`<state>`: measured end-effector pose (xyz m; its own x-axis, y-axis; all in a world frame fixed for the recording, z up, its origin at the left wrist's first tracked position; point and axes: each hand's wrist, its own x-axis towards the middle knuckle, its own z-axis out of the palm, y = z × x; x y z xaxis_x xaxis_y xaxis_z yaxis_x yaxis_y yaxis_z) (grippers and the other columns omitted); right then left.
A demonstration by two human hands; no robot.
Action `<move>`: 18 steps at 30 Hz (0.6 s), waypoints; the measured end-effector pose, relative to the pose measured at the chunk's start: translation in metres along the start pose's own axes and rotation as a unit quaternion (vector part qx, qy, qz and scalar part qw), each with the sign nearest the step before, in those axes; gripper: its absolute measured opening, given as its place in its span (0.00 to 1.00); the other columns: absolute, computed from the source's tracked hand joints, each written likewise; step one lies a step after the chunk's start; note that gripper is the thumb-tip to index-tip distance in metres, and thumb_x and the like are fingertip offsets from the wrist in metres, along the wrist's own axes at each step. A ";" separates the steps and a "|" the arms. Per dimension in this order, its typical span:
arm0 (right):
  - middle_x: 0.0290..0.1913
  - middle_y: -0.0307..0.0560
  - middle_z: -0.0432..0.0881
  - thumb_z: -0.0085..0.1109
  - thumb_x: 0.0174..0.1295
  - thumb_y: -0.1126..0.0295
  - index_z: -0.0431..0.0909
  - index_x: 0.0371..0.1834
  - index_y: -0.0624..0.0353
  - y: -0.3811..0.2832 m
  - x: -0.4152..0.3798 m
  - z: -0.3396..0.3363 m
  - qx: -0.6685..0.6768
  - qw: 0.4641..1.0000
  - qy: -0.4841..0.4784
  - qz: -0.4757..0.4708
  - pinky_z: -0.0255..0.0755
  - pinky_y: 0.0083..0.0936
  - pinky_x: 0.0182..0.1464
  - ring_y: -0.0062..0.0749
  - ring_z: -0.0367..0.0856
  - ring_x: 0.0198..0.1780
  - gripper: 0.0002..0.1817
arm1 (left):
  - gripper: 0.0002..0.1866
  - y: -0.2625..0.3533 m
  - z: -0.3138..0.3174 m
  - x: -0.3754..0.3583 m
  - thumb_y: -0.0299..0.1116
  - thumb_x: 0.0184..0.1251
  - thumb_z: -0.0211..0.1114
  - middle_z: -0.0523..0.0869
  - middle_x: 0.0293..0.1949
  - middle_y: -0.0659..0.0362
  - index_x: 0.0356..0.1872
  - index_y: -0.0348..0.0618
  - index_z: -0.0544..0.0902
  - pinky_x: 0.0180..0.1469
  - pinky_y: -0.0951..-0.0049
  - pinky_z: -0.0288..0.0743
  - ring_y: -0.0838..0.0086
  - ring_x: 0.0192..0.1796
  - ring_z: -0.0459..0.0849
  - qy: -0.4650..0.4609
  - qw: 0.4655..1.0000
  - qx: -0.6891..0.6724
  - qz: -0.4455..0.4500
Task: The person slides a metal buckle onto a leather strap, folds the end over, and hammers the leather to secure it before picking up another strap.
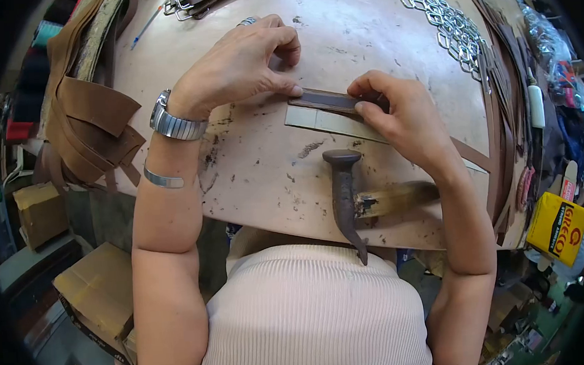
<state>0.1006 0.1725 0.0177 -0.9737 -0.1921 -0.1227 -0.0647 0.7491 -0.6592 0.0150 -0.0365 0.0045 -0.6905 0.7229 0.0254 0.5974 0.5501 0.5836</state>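
Brown leather strap with dark centre strip (326, 100) flat on pale worktable (250, 158), long axis left-right. Right hand (408, 112) pinches it; left hand (238, 65) open, thumb at left end, contact unclear.

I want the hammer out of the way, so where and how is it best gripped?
Probably mid-handle, from above and the person's body side: the handle lies sideways as a straight bar, while the hammer's head is curved and its claw overhangs the table edge. The right forearm crowds the handle's far end.
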 end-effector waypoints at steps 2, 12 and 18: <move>0.29 0.53 0.80 0.54 0.50 0.69 0.78 0.35 0.61 -0.007 0.003 0.001 0.006 1.000 -0.011 0.027 0.70 0.32 0.39 0.42 0.79 0.32 0.10 | 0.16 0.001 0.000 0.000 0.34 0.43 0.71 0.72 0.33 0.62 0.31 0.42 0.74 0.40 0.73 0.65 0.71 0.36 0.69 0.000 1.000 0.007 0.000; 0.24 0.52 0.81 0.57 0.44 0.66 0.81 0.26 0.59 -0.023 0.028 0.009 -0.044 0.994 -0.041 0.095 0.73 0.31 0.37 0.41 0.80 0.30 0.10 | 0.16 -0.001 0.003 -0.003 0.35 0.43 0.69 0.71 0.32 0.60 0.29 0.41 0.72 0.40 0.71 0.65 0.68 0.37 0.69 0.027 0.999 0.024 0.023; 0.24 0.52 0.81 0.58 0.43 0.66 0.82 0.26 0.58 -0.028 0.031 0.009 -0.061 0.989 -0.051 0.124 0.73 0.31 0.37 0.40 0.80 0.30 0.10 | 0.17 -0.002 0.005 -0.003 0.35 0.42 0.70 0.72 0.33 0.60 0.29 0.40 0.72 0.40 0.70 0.65 0.67 0.37 0.69 0.031 0.999 0.025 0.011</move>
<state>0.0746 0.1395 0.0257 -0.9363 -0.0518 -0.3475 0.1406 0.8511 -0.5058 0.0179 -0.0371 -0.0009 -0.6999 0.7088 0.0879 0.6312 0.5562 0.5405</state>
